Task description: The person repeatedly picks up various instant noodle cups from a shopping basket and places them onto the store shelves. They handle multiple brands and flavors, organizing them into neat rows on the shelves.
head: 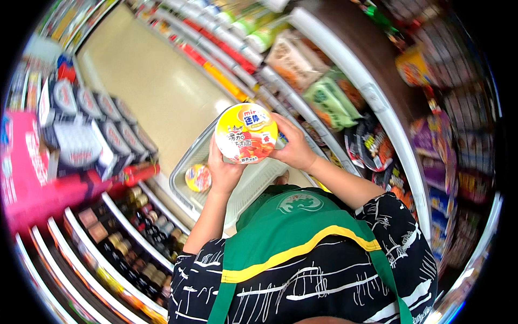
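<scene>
Between my two hands, in front of a green apron, is an instant noodle cup (pixel 246 133) with a yellow and red printed lid that faces up. My left hand (pixel 227 172) grips its lower left side, and my right hand (pixel 294 141) grips its right side. Below my hands stands a pale plastic basket (pixel 253 190) with perforated walls. Inside it, just left of my left wrist, lies a smaller-looking round cup (pixel 198 178) with a similar yellow and red lid. The rest of the basket's inside is partly hidden by my hands and the held cup.
Shelves with bagged goods (pixel 332 103) run along the right. At the left, dark and white cartons (pixel 79 141) are stacked beside a pink display (pixel 24 162). Shelves of jars and bottles (pixel 133 255) stand at the lower left. A beige aisle floor (pixel 149 77) stretches ahead.
</scene>
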The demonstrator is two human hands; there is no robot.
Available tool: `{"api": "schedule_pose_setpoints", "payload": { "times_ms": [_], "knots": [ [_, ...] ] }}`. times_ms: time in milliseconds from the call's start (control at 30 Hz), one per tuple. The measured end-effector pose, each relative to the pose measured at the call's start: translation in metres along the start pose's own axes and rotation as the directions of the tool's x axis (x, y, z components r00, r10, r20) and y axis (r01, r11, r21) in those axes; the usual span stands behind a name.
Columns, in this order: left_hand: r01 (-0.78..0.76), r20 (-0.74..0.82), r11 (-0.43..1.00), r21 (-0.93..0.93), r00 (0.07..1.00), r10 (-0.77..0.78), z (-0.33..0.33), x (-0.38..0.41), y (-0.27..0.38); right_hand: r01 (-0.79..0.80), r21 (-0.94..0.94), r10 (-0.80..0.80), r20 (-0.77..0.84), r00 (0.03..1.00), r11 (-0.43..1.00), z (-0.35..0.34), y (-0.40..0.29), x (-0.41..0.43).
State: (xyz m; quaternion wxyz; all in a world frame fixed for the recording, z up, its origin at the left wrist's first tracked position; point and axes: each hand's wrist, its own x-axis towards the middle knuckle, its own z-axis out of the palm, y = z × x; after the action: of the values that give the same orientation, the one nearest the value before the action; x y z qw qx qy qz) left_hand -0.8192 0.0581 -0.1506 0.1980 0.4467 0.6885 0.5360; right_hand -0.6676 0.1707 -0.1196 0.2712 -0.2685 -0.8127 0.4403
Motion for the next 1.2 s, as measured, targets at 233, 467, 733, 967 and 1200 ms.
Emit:
{"api": "schedule_pose_setpoints", "payload": {
  "times_ms": [233,467,733,967,1200],
  "knots": [
    [-0.239,0.305,0.919,-0.313,0.891,0.336,0.086,0.061,0.114,0.014,-0.188,-0.12,-0.563,0.818,0.982,-0.118,-0.04,-0.058],
    [-0.353,0.453,0.815,-0.458,0.697,0.556,0.159,0.103,0.186,-0.052,-0.111,-0.052,-0.763,0.645,0.992,-0.167,-0.046,-0.082],
    [-0.245,0.541,0.814,-0.527,0.641,0.544,0.205,0.137,0.198,-0.262,-0.36,-0.081,-0.711,0.699,0.895,-0.194,-0.044,-0.07],
    [-0.248,0.638,0.844,-0.476,0.562,0.526,0.223,0.154,0.198,-0.368,-0.357,0.002,-0.716,0.699,0.858,-0.197,-0.037,-0.065],
    [-0.381,0.65,0.815,-0.435,0.494,0.578,0.227,0.162,0.199,-0.463,-0.353,0.102,-0.696,0.71,0.813,-0.197,-0.038,-0.066]
  ]
}}
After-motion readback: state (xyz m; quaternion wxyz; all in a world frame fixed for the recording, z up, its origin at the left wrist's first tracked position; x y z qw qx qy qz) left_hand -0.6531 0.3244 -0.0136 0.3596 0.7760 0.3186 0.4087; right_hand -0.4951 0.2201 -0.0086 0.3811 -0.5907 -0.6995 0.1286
